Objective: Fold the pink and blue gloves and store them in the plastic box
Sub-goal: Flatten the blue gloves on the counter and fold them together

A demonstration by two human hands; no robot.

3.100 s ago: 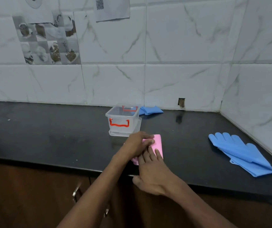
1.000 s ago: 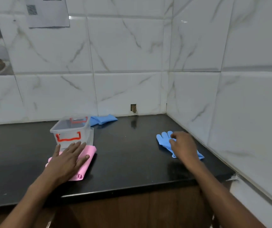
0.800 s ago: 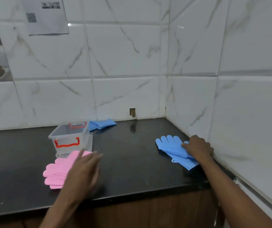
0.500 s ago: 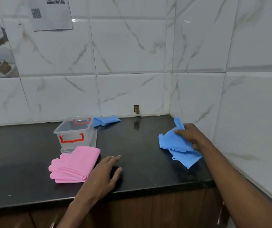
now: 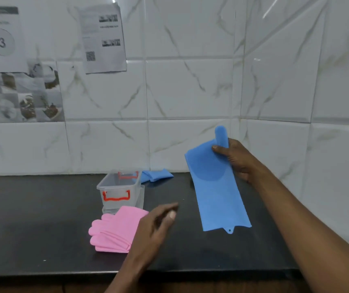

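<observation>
My right hand grips a blue glove by its finger end and holds it up above the black counter, cuff hanging down. My left hand hovers over the counter with relaxed fingers, holding nothing, just right of the pink gloves. Those lie partly unfolded in front of the clear plastic box with red handles, which stands open. A second blue glove lies folded behind the box near the wall.
White marble-look tiled walls meet in a corner at the right. Paper sheets are stuck on the back wall. The counter's front edge runs below my arms, with wooden cabinets under it.
My right hand lifted the blue glove off the counter, and it now hangs by its fingers. My left hand left the pink gloves, which sprang partly open, and moved right.
</observation>
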